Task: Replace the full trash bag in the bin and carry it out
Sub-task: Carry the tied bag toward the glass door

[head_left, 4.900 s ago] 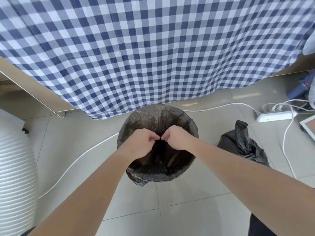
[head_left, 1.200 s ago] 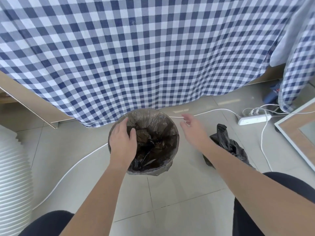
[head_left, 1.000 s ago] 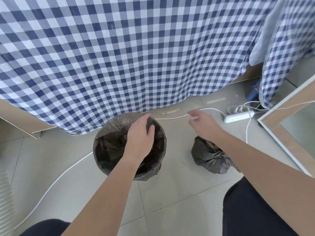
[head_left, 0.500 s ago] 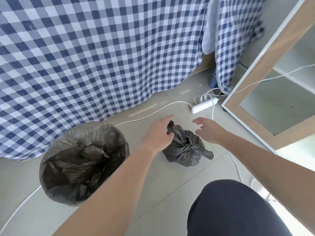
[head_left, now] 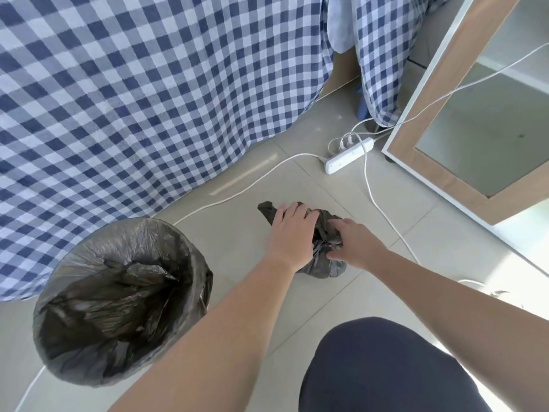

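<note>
Now that the bin [head_left: 118,304] has been left freshly lined, the tied full bag [head_left: 322,264] is gripped on the floor by the left hand [head_left: 289,236] and right hand [head_left: 355,243], both closed on it — carrying out is judged next.

A blue-and-white checked cloth [head_left: 142,93] is hanging above pale grey floor tiles [head_left: 237,242]. A tied black plastic trash bag [head_left: 325,263] is sitting beside a white power strip [head_left: 349,155].

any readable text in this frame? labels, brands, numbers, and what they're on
None readable.
Full trash bag, under both hands: plain black, no print.
Bin liner: no print.
Power strip: white, any marking too small to tell.
Checked cloth: pattern only.
</note>
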Available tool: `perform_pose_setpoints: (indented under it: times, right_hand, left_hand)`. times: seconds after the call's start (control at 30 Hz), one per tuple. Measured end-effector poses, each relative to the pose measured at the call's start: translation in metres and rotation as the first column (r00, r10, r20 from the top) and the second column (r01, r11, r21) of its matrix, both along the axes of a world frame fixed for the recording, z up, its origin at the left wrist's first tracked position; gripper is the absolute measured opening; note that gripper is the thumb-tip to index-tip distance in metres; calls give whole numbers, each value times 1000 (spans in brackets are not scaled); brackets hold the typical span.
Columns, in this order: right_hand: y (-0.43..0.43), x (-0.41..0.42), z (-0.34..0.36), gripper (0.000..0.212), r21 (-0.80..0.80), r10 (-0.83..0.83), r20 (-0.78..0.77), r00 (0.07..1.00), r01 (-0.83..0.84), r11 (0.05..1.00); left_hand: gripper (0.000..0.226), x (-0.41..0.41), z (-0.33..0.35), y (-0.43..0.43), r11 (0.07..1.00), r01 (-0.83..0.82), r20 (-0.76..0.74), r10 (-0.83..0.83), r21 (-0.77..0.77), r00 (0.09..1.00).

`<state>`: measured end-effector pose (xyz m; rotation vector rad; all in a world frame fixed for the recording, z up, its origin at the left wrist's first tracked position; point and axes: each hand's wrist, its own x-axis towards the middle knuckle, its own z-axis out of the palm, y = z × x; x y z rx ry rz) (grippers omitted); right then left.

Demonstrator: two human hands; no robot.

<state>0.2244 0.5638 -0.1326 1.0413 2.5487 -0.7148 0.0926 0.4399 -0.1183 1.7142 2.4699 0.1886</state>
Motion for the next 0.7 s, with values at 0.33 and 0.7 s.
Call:
perform_pose_setpoints:
  times: [0.33,0.7]
  right_hand:
    - [4,2,-37,26,-2,-42,-87,995,42,999]
    - [-3,-11,-15,23,69,-36,-149,988,47,996]
  left_hand:
    - [54,-14,-44,-14,986,-27,235,65,-162,970]
    - [18,-30,-33,-35,982,-189,363,176,2,915]
